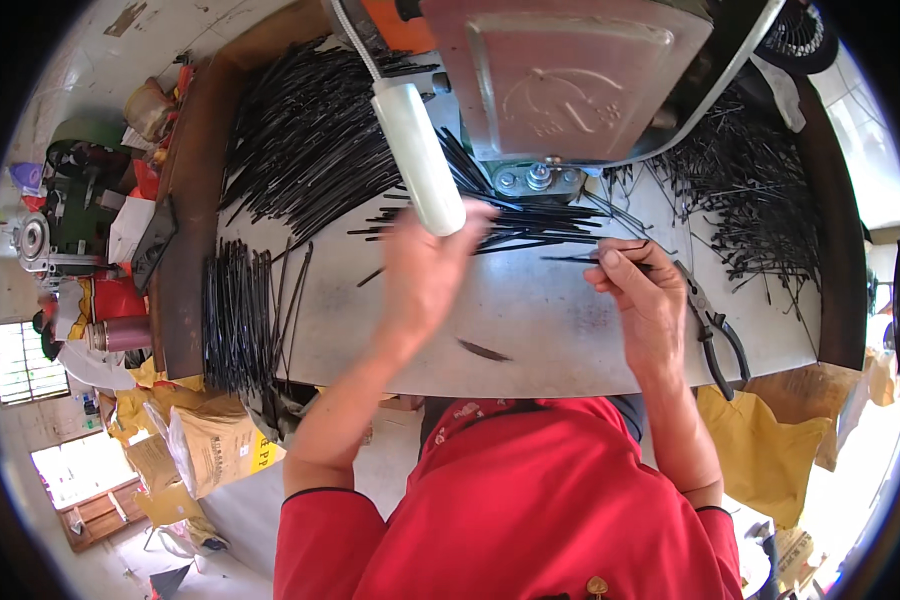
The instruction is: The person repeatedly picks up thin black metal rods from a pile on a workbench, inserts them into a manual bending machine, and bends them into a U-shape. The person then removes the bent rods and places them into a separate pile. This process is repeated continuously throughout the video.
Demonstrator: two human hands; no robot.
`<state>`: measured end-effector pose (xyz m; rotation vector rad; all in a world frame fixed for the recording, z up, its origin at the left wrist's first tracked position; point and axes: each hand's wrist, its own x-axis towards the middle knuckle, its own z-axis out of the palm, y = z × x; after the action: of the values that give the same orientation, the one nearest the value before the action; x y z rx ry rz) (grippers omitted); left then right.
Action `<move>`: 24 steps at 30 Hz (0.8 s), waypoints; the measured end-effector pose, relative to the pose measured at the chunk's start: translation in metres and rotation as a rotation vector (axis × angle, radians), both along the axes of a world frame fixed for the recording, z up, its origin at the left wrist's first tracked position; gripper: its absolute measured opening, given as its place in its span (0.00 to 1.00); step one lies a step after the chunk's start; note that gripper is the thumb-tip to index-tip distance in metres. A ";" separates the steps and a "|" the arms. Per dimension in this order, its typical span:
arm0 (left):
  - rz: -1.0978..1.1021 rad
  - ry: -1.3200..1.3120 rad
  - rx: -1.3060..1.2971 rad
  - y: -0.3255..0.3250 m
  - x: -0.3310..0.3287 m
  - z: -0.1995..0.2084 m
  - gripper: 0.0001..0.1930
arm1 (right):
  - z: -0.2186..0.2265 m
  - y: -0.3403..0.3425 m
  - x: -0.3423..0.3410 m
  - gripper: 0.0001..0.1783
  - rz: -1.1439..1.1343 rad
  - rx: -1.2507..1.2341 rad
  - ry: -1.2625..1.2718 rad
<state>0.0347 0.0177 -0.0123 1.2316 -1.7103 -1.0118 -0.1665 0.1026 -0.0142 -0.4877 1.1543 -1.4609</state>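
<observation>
My right hand [638,295] is closed in a pinch on a thin black rod [567,259], which points left over the metal worktop [530,310]. My left hand [425,275] is smeared by motion beside a loose bundle of black rods [530,222]. A white cylindrical lamp [420,160] on a flexible neck partly covers its fingers, so I cannot see what they hold. Beyond the bundle, a press-like machine [570,85] has a bolted metal block [538,180] at its foot. Pliers [712,335] with dark handles lie just right of my right hand.
Black rods are heaped at the back left [310,140], with a neater stack [238,315] at the left front. Bent black wire pieces [755,180] pile up at the right. Raised brown edges [840,220] bound the worktop. A dark sliver [484,350] shows near its front.
</observation>
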 end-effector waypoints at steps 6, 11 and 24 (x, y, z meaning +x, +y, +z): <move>0.191 -0.717 -0.550 -0.071 0.051 -0.019 0.05 | 0.030 0.016 -0.004 0.03 0.406 -0.282 1.160; 0.113 -0.892 -0.571 -0.080 0.046 -0.014 0.07 | 0.016 0.019 0.012 0.05 0.471 -0.418 1.205; 0.059 -0.847 -0.717 -0.066 0.055 -0.033 0.07 | 0.003 0.009 -0.012 0.10 0.253 -0.036 0.847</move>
<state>0.0902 -0.0484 -0.0456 1.2540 -2.3323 0.2648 -0.1790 0.1116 -0.0116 -1.3063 1.6359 -1.0587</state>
